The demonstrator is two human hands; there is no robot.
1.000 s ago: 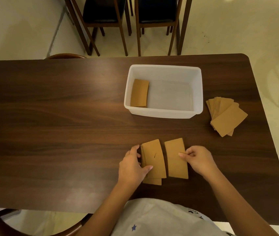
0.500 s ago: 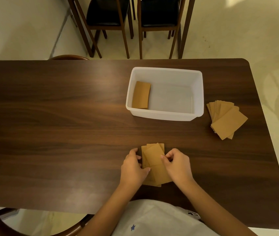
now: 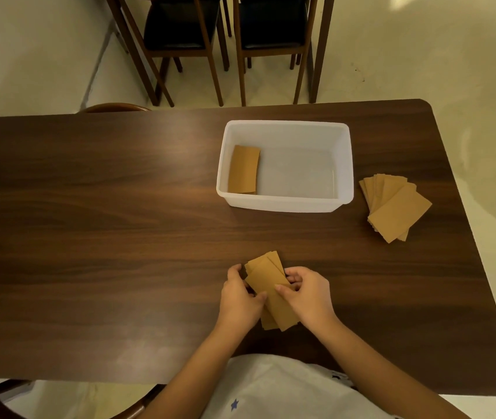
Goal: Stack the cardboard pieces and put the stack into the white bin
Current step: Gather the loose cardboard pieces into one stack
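A small stack of brown cardboard pieces (image 3: 266, 278) lies near the table's front edge, tilted a little to the left. My left hand (image 3: 239, 300) grips its left side and my right hand (image 3: 308, 297) grips its right side, thumb on top. The pieces are roughly aligned, with edges fanned out at the far end. The white bin (image 3: 286, 204) stands beyond them on the table. Inside the bin, against its left wall, lies another cardboard stack (image 3: 243, 169). A fanned pile of loose cardboard pieces (image 3: 395, 207) lies to the right of the bin.
The dark wooden table (image 3: 104, 237) spreads wide to the left. Two wooden chairs (image 3: 180, 34) with dark seats stand on the floor beyond the far edge. A curved chair back (image 3: 113, 107) shows at the far left edge.
My right hand slid the separate right-hand piece onto the left pile. Both hands then closed in on the combined stack and turned it slightly.
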